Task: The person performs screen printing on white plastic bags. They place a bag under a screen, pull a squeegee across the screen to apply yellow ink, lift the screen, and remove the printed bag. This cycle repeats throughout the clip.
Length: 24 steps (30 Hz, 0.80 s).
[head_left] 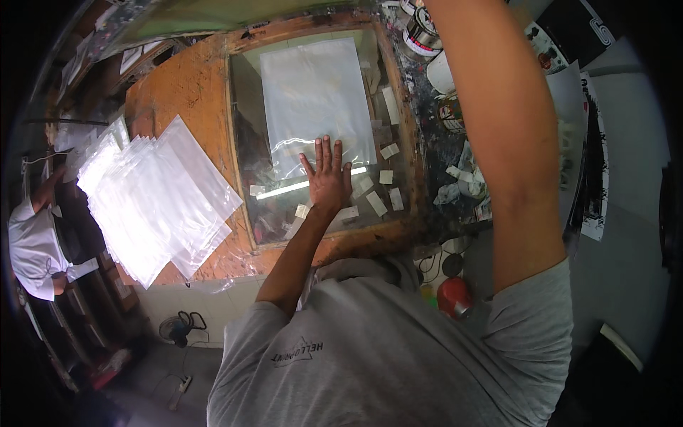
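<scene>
My left hand [328, 178] lies flat with its fingers spread, pressing on the lower edge of a clear, whitish plastic bag [316, 96]. The bag rests on a glass panel [274, 220] set in a worn wooden frame. Past the upper right edge of the picture reaches my right arm [509, 128], raised, so its hand is out of view. To the left, a fanned pile of similar plastic bags [153, 206] covers part of the wooden tabletop [188, 99].
Small tape pieces [376, 203] dot the glass. A green-tinted framed panel [206, 14] spans the far edge. Paint cans [422, 37], a white container [441, 73] and crumpled rags [459, 186] crowd the right side. Another person [39, 245] is at the far left.
</scene>
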{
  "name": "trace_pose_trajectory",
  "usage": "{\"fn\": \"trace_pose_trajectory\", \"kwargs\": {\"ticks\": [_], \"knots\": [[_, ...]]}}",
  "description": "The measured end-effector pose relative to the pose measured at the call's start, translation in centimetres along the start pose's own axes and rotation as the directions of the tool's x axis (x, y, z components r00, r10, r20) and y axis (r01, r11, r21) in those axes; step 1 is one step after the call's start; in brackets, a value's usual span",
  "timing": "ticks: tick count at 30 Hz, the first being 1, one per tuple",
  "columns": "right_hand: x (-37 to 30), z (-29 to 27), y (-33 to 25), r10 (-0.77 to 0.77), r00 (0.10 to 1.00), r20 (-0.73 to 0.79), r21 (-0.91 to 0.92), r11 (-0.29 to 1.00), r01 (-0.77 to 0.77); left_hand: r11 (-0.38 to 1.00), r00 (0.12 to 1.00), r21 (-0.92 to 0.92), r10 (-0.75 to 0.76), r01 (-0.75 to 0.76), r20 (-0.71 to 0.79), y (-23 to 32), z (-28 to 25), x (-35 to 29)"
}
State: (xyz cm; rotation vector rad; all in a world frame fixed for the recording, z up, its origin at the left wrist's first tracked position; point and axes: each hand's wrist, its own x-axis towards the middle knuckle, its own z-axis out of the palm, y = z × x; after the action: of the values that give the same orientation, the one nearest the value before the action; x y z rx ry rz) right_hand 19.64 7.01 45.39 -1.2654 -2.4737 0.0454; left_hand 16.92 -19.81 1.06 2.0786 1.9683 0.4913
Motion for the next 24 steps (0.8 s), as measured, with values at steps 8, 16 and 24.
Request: {"fn": "trace_pose_trajectory", "kwargs": {"ticks": [8,16,24], "knots": [[-8.0,3.7,-2.3,-0.043,0.991,0.125,0.324,0.946,0.000,0.789,0.976,-0.614,-0.142,0.012,-0.164,0.0,-9.7,-0.4],[-24.4,19.9,-1.4,0.019,0.995,-0.103,0.254,0.967,0.008,-0.759,0.814,-0.642,-0.301,0.111,0.497,0.2,-17.6,-7.3],[-10.5,32.5,9.1,-0.079,0.996,0.033,0.190,0.979,0.071,-0.767,0.468,-0.571,-0.406,0.293,0.785,-3.1,-8.4,-7.7]]}}
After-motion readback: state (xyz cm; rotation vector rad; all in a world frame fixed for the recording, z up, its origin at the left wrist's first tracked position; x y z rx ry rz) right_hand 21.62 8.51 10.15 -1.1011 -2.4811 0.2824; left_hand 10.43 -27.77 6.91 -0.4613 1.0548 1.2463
